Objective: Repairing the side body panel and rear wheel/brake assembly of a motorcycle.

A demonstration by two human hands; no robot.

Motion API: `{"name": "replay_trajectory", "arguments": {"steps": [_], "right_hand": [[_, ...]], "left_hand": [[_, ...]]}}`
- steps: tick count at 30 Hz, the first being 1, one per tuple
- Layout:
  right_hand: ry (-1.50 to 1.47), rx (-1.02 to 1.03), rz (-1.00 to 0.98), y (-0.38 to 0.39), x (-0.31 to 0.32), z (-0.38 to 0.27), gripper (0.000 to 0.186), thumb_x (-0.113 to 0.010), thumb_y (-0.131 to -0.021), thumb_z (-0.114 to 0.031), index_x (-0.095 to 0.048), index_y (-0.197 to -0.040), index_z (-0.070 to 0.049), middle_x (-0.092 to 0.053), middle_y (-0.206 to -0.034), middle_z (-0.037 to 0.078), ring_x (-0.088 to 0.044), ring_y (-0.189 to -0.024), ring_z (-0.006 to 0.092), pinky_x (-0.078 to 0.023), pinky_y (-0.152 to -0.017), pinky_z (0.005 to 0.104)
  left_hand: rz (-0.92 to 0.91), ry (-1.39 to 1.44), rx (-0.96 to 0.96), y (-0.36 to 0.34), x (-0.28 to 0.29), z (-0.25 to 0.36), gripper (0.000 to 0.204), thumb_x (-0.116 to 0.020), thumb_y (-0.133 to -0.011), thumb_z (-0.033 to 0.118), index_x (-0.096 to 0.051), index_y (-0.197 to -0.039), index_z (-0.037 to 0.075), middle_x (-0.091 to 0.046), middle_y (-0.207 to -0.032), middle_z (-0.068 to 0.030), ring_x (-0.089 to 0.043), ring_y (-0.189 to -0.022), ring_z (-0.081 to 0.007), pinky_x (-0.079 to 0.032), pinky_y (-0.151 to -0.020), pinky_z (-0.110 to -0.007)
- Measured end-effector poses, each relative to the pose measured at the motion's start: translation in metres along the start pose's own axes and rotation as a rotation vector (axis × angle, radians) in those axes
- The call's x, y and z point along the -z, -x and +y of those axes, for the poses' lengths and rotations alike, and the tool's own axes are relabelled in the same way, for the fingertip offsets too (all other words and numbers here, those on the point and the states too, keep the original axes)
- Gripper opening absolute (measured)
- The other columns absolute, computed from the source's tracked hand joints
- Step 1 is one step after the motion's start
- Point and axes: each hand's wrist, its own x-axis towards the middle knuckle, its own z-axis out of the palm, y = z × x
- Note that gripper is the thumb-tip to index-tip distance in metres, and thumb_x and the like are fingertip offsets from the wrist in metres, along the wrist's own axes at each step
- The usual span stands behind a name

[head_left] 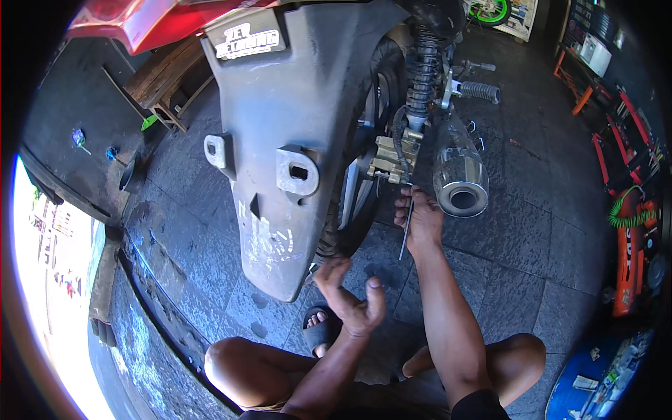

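Note:
In my right hand (pixel 423 218) is a thin metal hex key (pixel 405 236), its long arm pointing down. The tool's upper end is at the lower edge of a gold brake caliper (pixel 394 158), where my fingers partly hide it. My left hand (pixel 355 299) is open, thumb apart, with its fingertips by the lower part of the rear tyre (pixel 362 222). Whether they touch the tyre I cannot tell. Left of the wheel hangs the motorcycle's long dark rear mudguard (pixel 280 119), with two pale square-holed lugs.
A chrome exhaust muffler (pixel 462 171) sits just right of my right hand, below a coil shock absorber (pixel 422 73) and a footpeg (pixel 479 92). A wooden bench (pixel 161 73) stands back left. At right are an orange jack (pixel 625 262), a red tool rack (pixel 616 143) and a blue drum (pixel 595 378).

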Motion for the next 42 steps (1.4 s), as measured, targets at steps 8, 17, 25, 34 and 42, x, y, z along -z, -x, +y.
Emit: {"name": "replay_trajectory", "arguments": {"steps": [8, 17, 25, 34, 42], "right_hand": [[-0.013, -0.041, 0.037, 0.007, -0.008, -0.009, 0.019, -0.056, -0.098, -0.025, -0.060, -0.097, -0.007, -0.065, -0.075, 0.008, -0.061, -0.056, 0.0156, -0.051, -0.051, 0.0280], [-0.046, -0.136, -0.079, 0.004, -0.003, -0.018, 0.022, -0.057, -0.095, -0.027, -0.061, -0.097, -0.005, -0.066, -0.078, 0.008, -0.062, -0.062, 0.0180, -0.052, -0.058, 0.0314], [-0.134, -0.212, -0.164, -0.001, 0.003, -0.016, 0.023, -0.055, -0.096, -0.026, -0.060, -0.099, -0.004, -0.066, -0.082, 0.010, -0.063, -0.068, 0.0199, -0.052, -0.063, 0.0342], [0.015, -0.122, -0.214, -0.002, 0.011, -0.011, 0.027, -0.045, -0.103, -0.032, -0.057, -0.105, -0.007, -0.064, -0.084, 0.007, -0.063, -0.069, 0.0170, -0.054, -0.064, 0.0321], [0.040, -0.118, -0.190, 0.002, 0.007, -0.003, 0.024, -0.046, -0.103, -0.031, -0.057, -0.105, -0.010, -0.065, -0.082, 0.007, -0.063, -0.070, 0.0170, -0.054, -0.065, 0.0330]], "left_hand": [[-0.115, 0.008, 0.102, -0.001, -0.005, 0.003, 0.027, -0.063, -0.079, 0.006, -0.055, -0.104, -0.001, -0.056, -0.100, -0.0182, -0.057, -0.095, -0.0325, -0.046, -0.086, -0.040], [-0.162, 0.121, 0.228, -0.005, -0.013, 0.004, 0.008, -0.058, -0.083, 0.001, -0.057, -0.090, 0.000, -0.058, -0.088, -0.0109, -0.057, -0.081, -0.0209, -0.045, -0.077, -0.031], [-0.199, 0.178, 0.357, 0.000, -0.017, -0.004, 0.004, -0.060, -0.084, 0.001, -0.059, -0.088, 0.000, -0.060, -0.085, -0.0125, -0.061, -0.078, -0.0246, -0.048, -0.074, -0.034], [-0.201, 0.155, 0.337, 0.000, -0.021, -0.009, 0.003, -0.060, -0.085, 0.001, -0.059, -0.087, 0.000, -0.060, -0.083, -0.0111, -0.060, -0.075, -0.0221, -0.048, -0.072, -0.032], [-0.275, 0.113, 0.441, 0.005, -0.035, -0.022, 0.014, -0.063, -0.083, 0.004, -0.060, -0.095, -0.002, -0.060, -0.085, -0.0130, -0.060, -0.075, -0.0230, -0.049, -0.071, -0.033]]}}
